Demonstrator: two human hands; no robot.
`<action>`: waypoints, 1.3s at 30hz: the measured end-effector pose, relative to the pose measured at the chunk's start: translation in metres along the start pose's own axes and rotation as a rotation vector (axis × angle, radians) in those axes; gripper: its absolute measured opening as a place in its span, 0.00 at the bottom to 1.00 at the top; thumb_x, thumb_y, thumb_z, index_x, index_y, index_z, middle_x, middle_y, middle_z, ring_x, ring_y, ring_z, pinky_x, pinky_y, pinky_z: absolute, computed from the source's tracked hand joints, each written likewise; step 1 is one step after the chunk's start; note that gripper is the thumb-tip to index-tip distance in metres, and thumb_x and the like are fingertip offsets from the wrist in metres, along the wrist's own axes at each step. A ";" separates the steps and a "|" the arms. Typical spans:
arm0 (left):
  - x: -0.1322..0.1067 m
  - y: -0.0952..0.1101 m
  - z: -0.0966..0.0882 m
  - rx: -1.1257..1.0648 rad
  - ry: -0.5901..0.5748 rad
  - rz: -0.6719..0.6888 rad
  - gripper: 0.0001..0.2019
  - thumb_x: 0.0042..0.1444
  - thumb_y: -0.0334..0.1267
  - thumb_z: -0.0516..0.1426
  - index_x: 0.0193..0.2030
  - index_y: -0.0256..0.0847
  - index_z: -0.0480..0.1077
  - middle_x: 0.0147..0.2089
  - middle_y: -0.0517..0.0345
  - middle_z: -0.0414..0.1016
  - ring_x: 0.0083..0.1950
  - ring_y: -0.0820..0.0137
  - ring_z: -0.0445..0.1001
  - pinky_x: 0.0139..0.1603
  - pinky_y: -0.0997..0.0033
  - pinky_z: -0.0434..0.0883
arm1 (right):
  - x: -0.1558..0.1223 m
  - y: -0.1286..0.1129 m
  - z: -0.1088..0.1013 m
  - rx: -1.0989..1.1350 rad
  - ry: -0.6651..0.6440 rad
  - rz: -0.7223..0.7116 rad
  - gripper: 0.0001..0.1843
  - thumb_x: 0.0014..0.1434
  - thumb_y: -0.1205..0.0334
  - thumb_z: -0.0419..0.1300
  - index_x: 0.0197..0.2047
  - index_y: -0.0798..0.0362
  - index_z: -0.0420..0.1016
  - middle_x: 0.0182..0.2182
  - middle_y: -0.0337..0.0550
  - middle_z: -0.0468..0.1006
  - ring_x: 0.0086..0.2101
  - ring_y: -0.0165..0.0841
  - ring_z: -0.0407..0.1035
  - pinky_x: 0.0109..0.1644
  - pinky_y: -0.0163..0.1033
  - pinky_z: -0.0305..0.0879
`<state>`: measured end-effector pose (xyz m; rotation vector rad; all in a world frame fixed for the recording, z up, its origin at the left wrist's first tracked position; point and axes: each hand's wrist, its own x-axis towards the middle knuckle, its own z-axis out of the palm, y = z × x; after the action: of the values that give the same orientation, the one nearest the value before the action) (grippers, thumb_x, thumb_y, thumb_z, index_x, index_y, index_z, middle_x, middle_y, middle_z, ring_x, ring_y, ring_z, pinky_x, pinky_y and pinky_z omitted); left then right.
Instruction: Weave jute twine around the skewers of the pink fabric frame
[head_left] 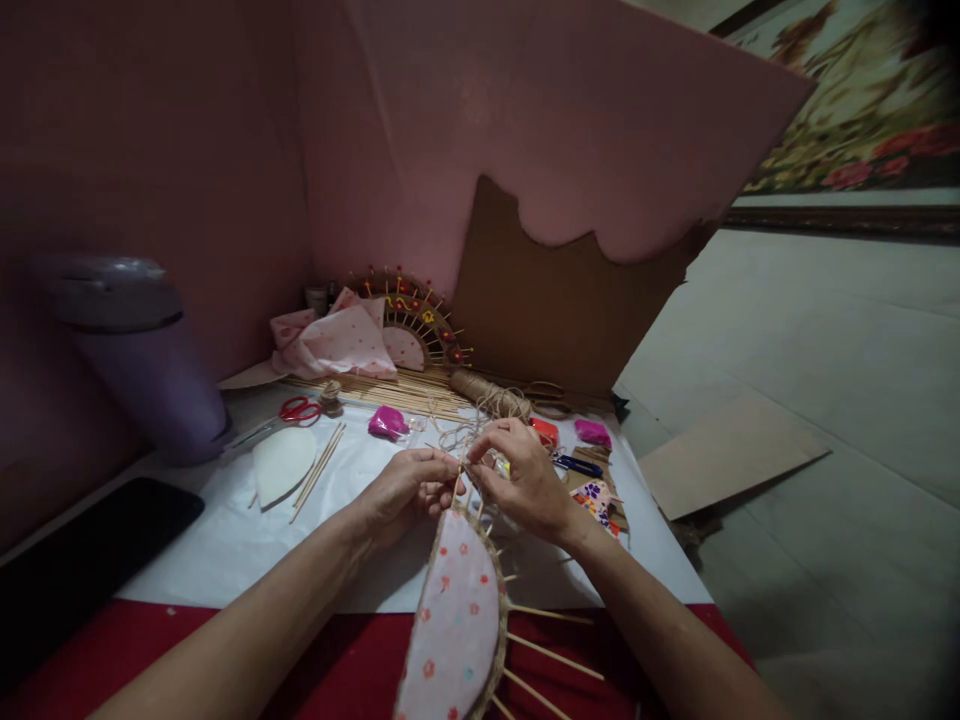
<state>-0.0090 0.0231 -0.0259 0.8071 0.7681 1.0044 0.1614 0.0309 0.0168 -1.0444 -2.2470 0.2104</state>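
A half-round craft piece (457,620) covered in pink flowered cloth, edged with jute and stuck with wooden skewers, stands on edge in front of me. My left hand (409,490) pinches its top end, fingers closed. My right hand (525,475) is closed beside it, pinching thin jute twine (457,432) that runs back to a twine spool (487,392). Both hands meet at the piece's upper tip.
White paper (225,540) covers a red table. On it lie red scissors (300,410), a white half-round card (281,462), loose skewers (319,470), pink clay lumps (388,422), a finished beaded piece (416,325), pink cloth (337,345). A purple bin (142,350) stands left; cardboard (555,300) behind.
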 end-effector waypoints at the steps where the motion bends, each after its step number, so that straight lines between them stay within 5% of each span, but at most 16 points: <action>1: 0.000 0.000 0.000 -0.002 0.001 -0.001 0.04 0.44 0.30 0.61 0.29 0.31 0.73 0.25 0.53 0.72 0.21 0.78 0.64 0.21 0.79 0.60 | 0.000 0.000 0.001 -0.011 -0.003 -0.004 0.06 0.51 0.72 0.60 0.30 0.51 0.72 0.32 0.41 0.75 0.41 0.38 0.64 0.46 0.44 0.57; 12: -0.002 0.002 0.003 -0.008 0.012 -0.007 0.02 0.44 0.29 0.61 0.27 0.31 0.72 0.23 0.55 0.70 0.20 0.79 0.63 0.20 0.79 0.59 | 0.000 0.000 0.010 0.006 0.044 -0.016 0.09 0.51 0.76 0.58 0.29 0.52 0.74 0.30 0.41 0.75 0.40 0.37 0.65 0.45 0.43 0.57; 32: -0.002 0.004 0.004 0.002 0.020 -0.004 0.04 0.42 0.30 0.62 0.26 0.31 0.72 0.23 0.53 0.72 0.19 0.79 0.63 0.19 0.79 0.57 | -0.003 -0.002 0.007 -0.368 -0.024 -0.131 0.04 0.58 0.68 0.56 0.32 0.53 0.71 0.32 0.46 0.72 0.41 0.41 0.60 0.46 0.46 0.53; 39: -0.003 0.004 0.005 -0.004 0.027 -0.013 0.04 0.44 0.30 0.62 0.27 0.31 0.72 0.22 0.54 0.72 0.19 0.79 0.63 0.20 0.79 0.58 | -0.001 0.000 0.010 -0.316 -0.043 -0.108 0.05 0.59 0.68 0.53 0.34 0.54 0.70 0.40 0.50 0.71 0.46 0.42 0.58 0.50 0.48 0.54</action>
<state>-0.0078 0.0205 -0.0197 0.7855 0.7934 1.0062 0.1559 0.0316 0.0083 -1.0808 -2.4193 -0.1764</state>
